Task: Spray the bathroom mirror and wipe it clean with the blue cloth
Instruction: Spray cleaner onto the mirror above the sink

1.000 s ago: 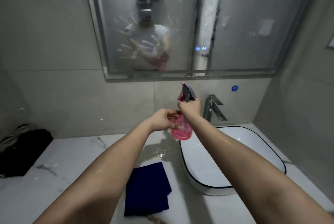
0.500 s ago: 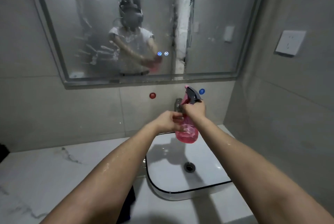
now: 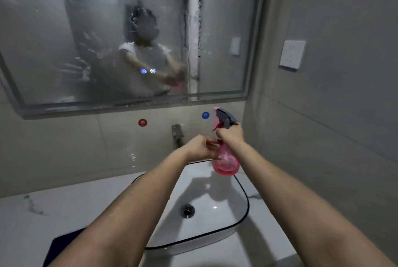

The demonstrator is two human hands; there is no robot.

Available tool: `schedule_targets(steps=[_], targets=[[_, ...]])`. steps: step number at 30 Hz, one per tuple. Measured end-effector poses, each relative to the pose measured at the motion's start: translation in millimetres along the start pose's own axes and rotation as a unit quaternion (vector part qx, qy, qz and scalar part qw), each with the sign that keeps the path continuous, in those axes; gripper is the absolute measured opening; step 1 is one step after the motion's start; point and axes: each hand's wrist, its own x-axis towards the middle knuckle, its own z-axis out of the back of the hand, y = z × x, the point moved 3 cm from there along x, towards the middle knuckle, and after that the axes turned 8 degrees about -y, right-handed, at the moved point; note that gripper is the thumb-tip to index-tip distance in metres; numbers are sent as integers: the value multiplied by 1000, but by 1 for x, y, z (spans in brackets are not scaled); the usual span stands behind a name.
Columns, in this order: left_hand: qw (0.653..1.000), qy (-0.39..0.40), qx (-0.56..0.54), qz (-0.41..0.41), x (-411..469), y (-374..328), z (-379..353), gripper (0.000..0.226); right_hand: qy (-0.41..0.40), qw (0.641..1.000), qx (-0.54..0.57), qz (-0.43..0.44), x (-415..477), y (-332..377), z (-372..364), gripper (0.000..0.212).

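- The spray bottle [image 3: 226, 162], translucent pink with a grey head and pink trigger, is held in the air above the back rim of the basin, its nozzle pointing up and left toward the mirror. How much liquid is inside cannot be told.
- The right hand [image 3: 230, 135] is clenched round the bottle's neck just under the grey head.
- The left hand [image 3: 200, 148] has curled fingers that hold the bottle's upper body from the left.
- The mirror [image 3: 97, 18] hangs on the wall above, misted and streaked with smears and hand marks.
- The blue cloth [image 3: 62, 245] lies on the marble counter [image 3: 32, 223] at lower left, partly hidden by the left forearm.
- The white basin [image 3: 242, 219], black-rimmed, sits on the counter below the hands, a metal drain [image 3: 187, 210] in its floor.
- A tap [image 3: 177, 135] stands behind the basin.
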Motion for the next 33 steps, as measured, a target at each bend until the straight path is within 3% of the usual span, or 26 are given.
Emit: schedule_targets(steps=[3,9,15,18,21,25,29,33], targets=[[1000,1,-19,-3,18,-15,-28,52,-7,1000,10,-6,19,-7,28,33],[999,25,-43,11,48,-26,-72,51,-31,999,26,-29,44,-39,67,21],[999,26,-39,13,60,-12,-110,41,-29,997,55,-53,43,-73,88,24],[1000,-6,-7,5,73,-9,-102,21,8,995,79,-64,45,-84,90,26],[998,-61,-26,20,86,-9,-78,26,66,988,107,-85,50,-88,90,29],[980,-97,-171,33,100,-21,-54,19,162,969,130,-130,52,-89,92,34],[980,-28,-196,28,108,-32,-55,25,213,954,136,-163,54,-85,91,30],[972,-11,-235,18,114,-36,-59,24,229,949,153,-155,49,-83,88,24]])
